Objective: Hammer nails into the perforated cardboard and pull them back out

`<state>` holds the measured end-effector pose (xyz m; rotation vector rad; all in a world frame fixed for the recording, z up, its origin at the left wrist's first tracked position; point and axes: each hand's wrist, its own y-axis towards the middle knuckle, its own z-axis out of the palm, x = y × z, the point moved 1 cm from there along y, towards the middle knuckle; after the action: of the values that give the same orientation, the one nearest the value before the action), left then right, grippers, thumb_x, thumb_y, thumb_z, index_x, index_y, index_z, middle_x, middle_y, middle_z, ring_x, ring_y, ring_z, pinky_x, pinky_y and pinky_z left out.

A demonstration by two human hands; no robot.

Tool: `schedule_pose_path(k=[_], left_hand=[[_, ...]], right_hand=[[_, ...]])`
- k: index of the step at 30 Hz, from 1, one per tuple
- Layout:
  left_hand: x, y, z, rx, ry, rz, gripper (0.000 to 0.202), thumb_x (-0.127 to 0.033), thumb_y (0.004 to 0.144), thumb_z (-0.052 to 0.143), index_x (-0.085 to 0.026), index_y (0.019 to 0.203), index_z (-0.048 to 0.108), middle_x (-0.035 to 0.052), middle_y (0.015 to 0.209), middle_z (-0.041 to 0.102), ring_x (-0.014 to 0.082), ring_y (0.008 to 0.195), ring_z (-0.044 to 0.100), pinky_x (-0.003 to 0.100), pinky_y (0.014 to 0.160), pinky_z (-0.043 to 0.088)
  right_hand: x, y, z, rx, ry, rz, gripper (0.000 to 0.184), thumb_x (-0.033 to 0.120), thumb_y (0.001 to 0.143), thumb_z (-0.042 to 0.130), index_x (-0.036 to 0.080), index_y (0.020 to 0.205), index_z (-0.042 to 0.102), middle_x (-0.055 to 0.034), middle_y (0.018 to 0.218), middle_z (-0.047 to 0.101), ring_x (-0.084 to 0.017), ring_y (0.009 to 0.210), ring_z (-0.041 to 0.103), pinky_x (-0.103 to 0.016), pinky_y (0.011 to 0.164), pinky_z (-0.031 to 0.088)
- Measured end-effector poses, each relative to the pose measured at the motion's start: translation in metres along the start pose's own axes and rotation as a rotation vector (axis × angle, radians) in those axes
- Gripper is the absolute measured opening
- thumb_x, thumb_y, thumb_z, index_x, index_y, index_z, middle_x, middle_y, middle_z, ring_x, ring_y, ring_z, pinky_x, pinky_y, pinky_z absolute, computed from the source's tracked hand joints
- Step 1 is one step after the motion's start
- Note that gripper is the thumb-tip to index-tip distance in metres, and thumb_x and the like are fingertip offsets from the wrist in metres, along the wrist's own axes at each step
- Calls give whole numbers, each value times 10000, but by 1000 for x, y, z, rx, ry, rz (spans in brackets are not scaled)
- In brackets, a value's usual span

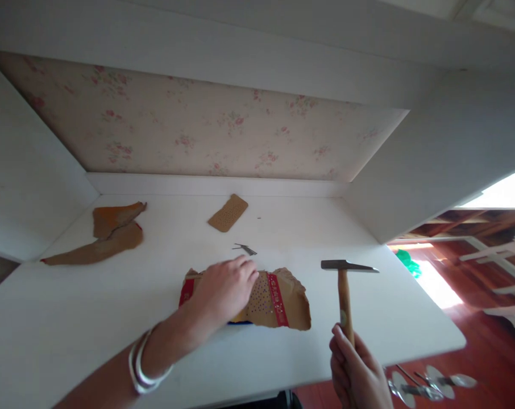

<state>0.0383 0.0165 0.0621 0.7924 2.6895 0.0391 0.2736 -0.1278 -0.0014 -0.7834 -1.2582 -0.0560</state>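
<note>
In my right hand (360,369) is a hammer (345,301) with a wooden handle, held upright by the lower handle, its metal head level above the table. My left hand (229,287) rests over a torn piece of cardboard (298,307) with red printed bands and many small dots. Its fingers are curled together and their tips are hidden, so what they pinch, if anything, cannot be seen. Something blue and yellow (240,322) shows under the cardboard's front edge. Just beyond the left hand lie a few thin metal nails (245,249).
A small brown card with rows of holes (228,213) lies farther back on the white table (155,318). Torn cardboard scraps (108,241) lie at the left. White side panels and a floral back wall (236,130) enclose the table; its right corner overhangs a reddish floor (462,352).
</note>
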Motion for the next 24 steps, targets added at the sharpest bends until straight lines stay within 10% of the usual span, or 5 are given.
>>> schedule_pose_path(k=[9,24], left_hand=[[88,97,14,413,201,60,92,-266,823,653,-228,845,733,66,921,756,241,835,702,280,644,477],[107,96,52,490,326,165,222,-170,926,482,-171,983,697,130,1029,701,241,868,695,309,706,493]], right_hand=[[-43,9,-14,-61,133,115,527,597,646,839,225,744,479,142,486,376,-5,320,254,-95,251,218],[-51,8,-26,-73,162,100,519,590,665,835,224,753,476,138,518,391,-3,320,271,-98,246,236]])
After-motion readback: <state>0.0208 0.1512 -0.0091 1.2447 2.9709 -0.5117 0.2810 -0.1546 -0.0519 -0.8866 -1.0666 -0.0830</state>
